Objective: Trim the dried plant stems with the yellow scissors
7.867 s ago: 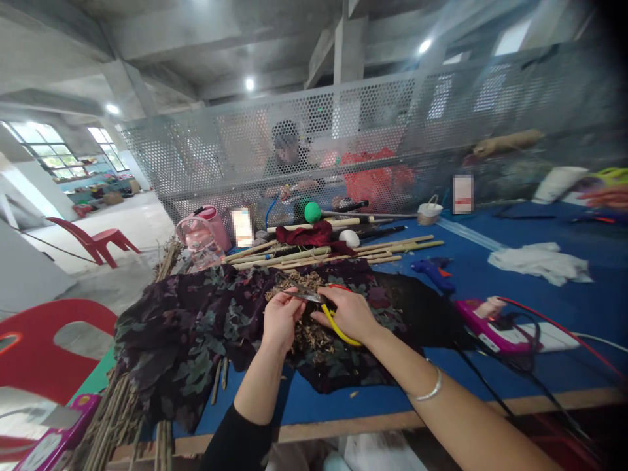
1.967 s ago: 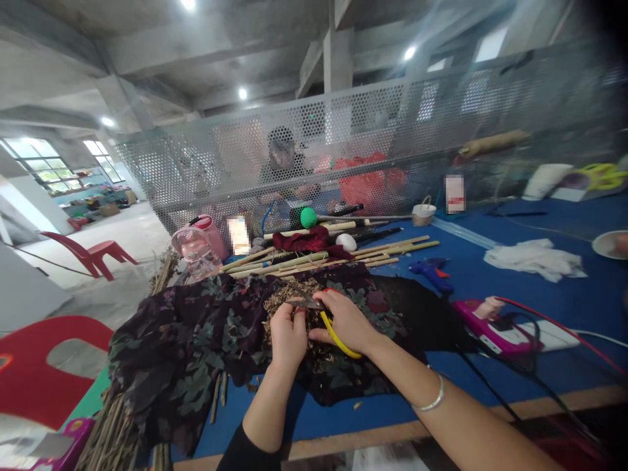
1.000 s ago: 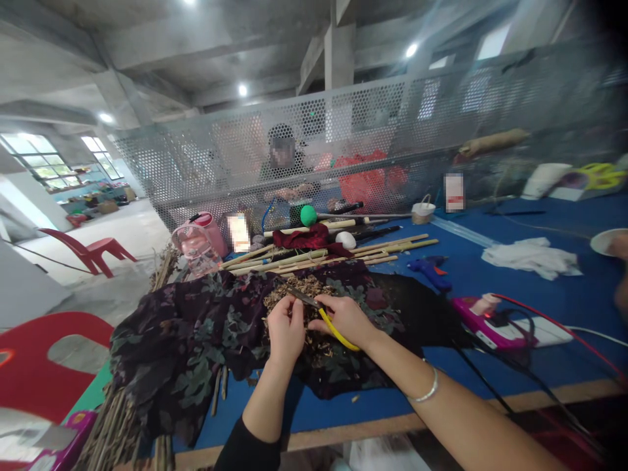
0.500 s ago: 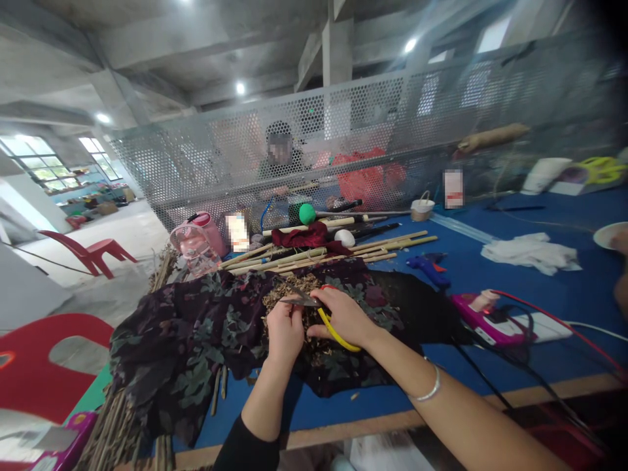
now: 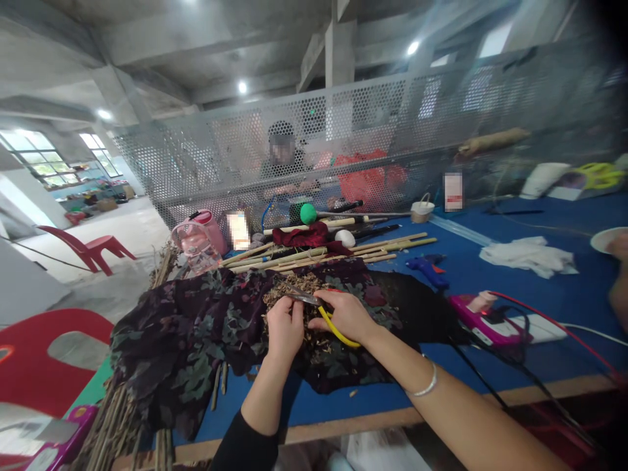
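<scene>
- Scissors, yellow and red handles: centre of the frame, grasped in your right hand.
- Your left hand: centre, at the blades, fingers bent; cannot tell whether it grips anything.
- Dry brown scraps: centre, heaped around your hands.
- Dark floral cloth: left to centre, beneath the scraps, over blue tabletop.

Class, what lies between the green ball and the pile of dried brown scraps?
In the head view, dark red cloth and light sticks lie between the green ball and the brown scraps, with dark floral fabric nearest the scraps.
</scene>
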Demonstrator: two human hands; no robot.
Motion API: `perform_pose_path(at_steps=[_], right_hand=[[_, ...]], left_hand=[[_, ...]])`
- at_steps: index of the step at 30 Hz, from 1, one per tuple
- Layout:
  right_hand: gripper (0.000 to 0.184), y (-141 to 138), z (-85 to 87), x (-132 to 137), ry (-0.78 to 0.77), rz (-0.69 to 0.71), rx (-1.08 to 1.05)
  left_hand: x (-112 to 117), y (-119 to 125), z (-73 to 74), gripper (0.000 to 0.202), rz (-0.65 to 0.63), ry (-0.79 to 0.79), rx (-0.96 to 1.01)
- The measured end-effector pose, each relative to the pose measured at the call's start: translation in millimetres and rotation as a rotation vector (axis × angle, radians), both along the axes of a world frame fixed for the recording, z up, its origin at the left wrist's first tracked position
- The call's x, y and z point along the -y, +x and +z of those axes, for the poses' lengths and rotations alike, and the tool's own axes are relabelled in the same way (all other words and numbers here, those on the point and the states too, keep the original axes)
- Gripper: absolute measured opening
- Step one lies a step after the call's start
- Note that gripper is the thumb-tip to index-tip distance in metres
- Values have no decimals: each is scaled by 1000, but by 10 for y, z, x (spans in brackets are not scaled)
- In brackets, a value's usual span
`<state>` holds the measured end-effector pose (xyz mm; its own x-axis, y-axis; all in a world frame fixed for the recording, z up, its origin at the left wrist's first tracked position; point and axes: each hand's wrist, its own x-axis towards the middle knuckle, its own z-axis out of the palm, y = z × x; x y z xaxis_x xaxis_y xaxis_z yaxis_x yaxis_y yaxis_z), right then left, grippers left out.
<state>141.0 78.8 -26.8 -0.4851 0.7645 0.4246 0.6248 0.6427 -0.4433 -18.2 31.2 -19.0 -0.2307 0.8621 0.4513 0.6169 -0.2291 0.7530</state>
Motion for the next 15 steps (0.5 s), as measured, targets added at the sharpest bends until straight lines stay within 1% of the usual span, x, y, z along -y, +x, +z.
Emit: perform_pose_path(at_steps=[4,7,9,12,15], right_hand=[[53,3,14,-7,-16,-16,50],[54,23,53,-6,17,-22,87],[57,49,72,-13,35,-17,86],[62,94,77,-38,28,0,58],[61,117,72,-52,-7,19,77]], left_hand=[[-7,16,13,26,12,-48,22],[-38,-58,38,26,67,-111,60],[-73,-179,55,27,113,-161,60],[-126,-428,58,33,188,-208,73],[-135,-635,43,37,290,-302,3]])
